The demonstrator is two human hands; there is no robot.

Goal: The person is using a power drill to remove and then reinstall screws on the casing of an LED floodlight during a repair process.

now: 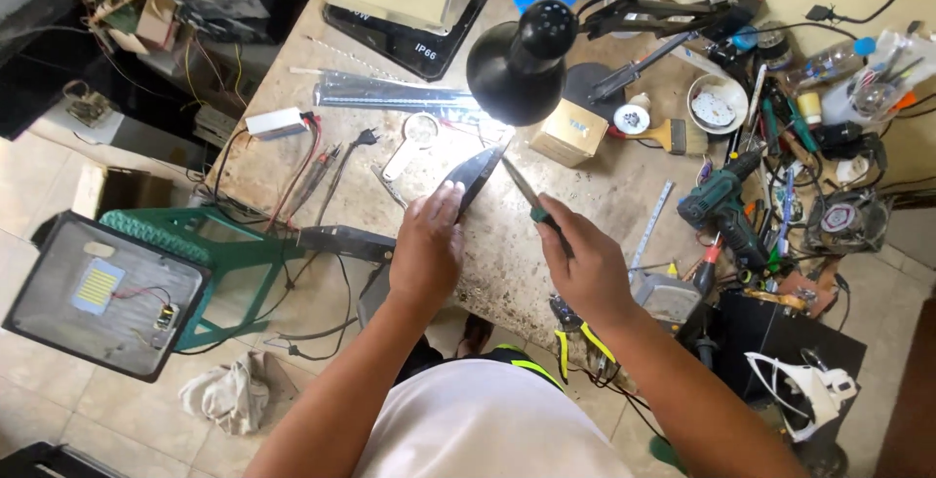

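A dark, pointed, leaf-shaped part (475,174) is pinched in the left hand (426,249), grip closed on its lower end, tip aimed up under the black desk lamp (517,60). A green-handled screwdriver (535,207) is clamped in the right hand (583,268), grip closed on the handle, shaft tip brought right beside the part's upper end; contact cannot be told because of the glare. Part is held above the middle of the surface (604,195), near its front edge. Progress judged early to mid: tool is at the part, nothing seen removed or loosened, so the work on it looks unfinished. Surface is worn and stained, cluttered toward the right edge: green cordless drill (720,207), small fan (844,219), loose hand tools. A small cardboard box (569,133) sits behind the hands, a metal ruler (390,94) toward the left edge. Yellow-handled pliers (577,334) hang off the front edge. Tiled floor beneath, with a green plastic stool (210,254), a floodlight panel (102,293) and a rag (234,392).
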